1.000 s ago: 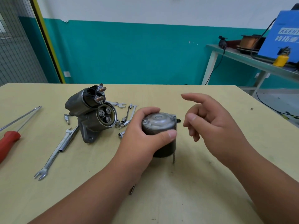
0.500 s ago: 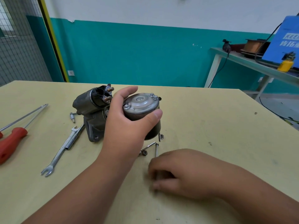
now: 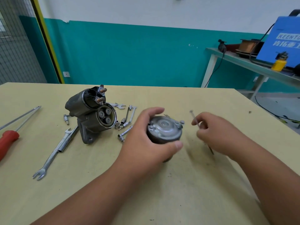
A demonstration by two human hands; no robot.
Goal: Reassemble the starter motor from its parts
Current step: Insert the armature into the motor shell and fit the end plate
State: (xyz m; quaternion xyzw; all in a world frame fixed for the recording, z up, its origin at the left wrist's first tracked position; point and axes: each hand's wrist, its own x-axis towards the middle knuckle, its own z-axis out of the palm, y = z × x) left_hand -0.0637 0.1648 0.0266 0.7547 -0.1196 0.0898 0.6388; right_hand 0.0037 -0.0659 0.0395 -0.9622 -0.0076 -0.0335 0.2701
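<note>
My left hand [image 3: 146, 142] grips the dark cylindrical motor body [image 3: 164, 132] by its sides, its silver end cap facing up, standing on the table. My right hand [image 3: 215, 133] pinches a long thin through bolt [image 3: 194, 116], its head pointing up and away, just right of the motor body. The starter's front housing with solenoid [image 3: 92, 114] lies to the left, its open end showing three small planetary gears [image 3: 105, 114].
A combination wrench [image 3: 56, 150] lies left of the housing. A red-handled screwdriver [image 3: 9, 137] is at the far left edge. Small wrenches, sockets and bolts [image 3: 126, 120] are scattered behind my left hand. A bench with a blue machine [image 3: 280, 39] stands at the back right.
My left hand brought the motor body down and to the right onto the table. My right hand lifted off the table holding the long bolt.
</note>
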